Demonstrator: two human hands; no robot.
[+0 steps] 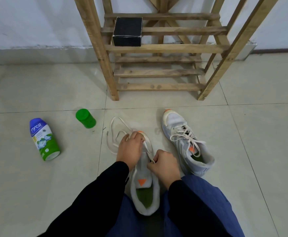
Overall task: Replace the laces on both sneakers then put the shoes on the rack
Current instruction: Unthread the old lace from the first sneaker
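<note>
A white sneaker (144, 189) with an orange tongue mark and green insole lies between my knees, toe pointing away. My left hand (130, 149) covers its toe end, fingers curled over the front. My right hand (163, 165) pinches a cream lace (112, 132) by the eyelets; the rest of this lace loops loose on the floor to the left of the toe. The second sneaker (186, 142) stands to the right, fully laced. The wooden rack (158, 72) stands just beyond both shoes.
A black box (127, 31) sits on the rack's upper left slats. A green cap (85, 118) and a lying powder bottle (43, 139) are on the tiled floor to the left. A white wall runs behind.
</note>
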